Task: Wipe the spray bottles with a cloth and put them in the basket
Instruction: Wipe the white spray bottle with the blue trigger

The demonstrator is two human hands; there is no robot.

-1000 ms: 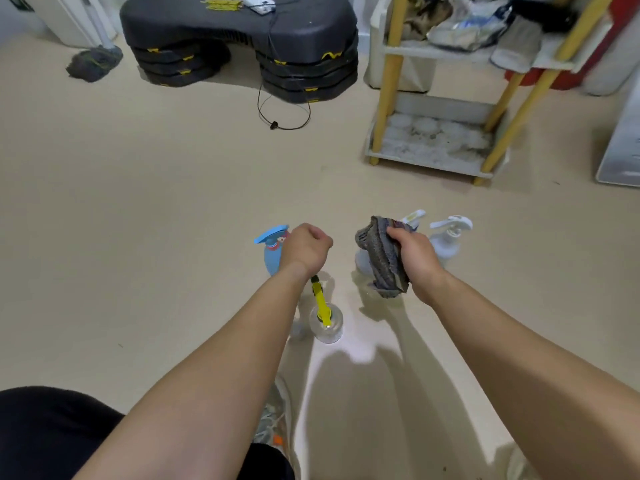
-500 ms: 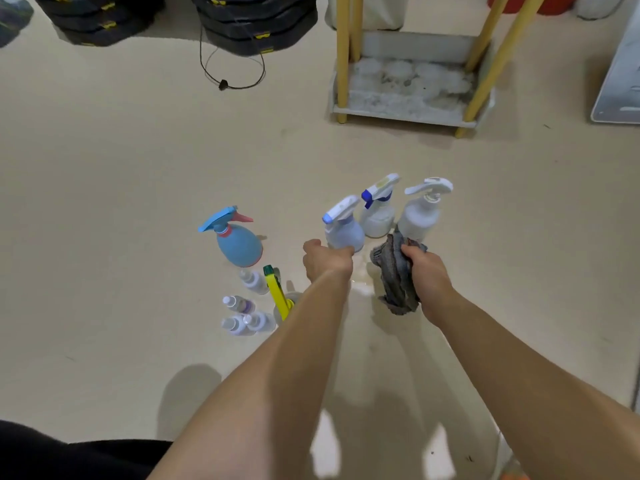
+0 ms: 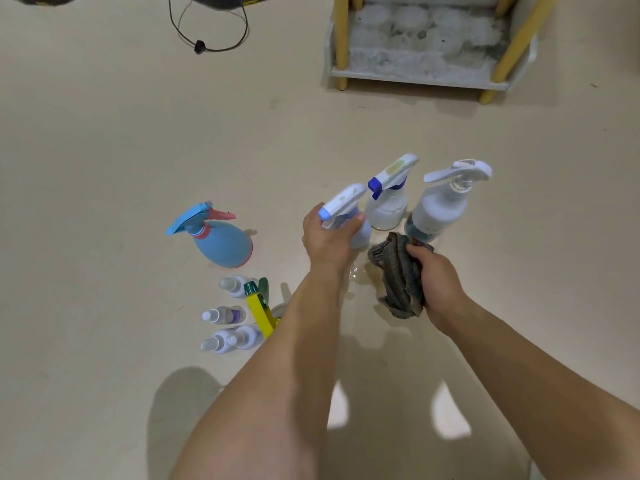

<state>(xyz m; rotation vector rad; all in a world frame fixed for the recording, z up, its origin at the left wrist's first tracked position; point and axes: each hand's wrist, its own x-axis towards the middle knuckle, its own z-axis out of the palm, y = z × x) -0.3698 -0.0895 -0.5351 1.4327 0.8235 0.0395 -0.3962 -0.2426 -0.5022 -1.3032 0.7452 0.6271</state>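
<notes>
The left hand (image 3: pixel 327 237), closed and empty a moment ago, now wraps its fingers round the neck of a white spray bottle (image 3: pixel 346 202) standing on the floor (image 3: pixel 138 133), just beside a blue-nozzled bottle (image 3: pixel 388 206). The right hand (image 3: pixel 438 282) keeps a grey cloth (image 3: pixel 398 282) bunched in its grip close by. Wiping can likely begin. No basket is in view.
</notes>
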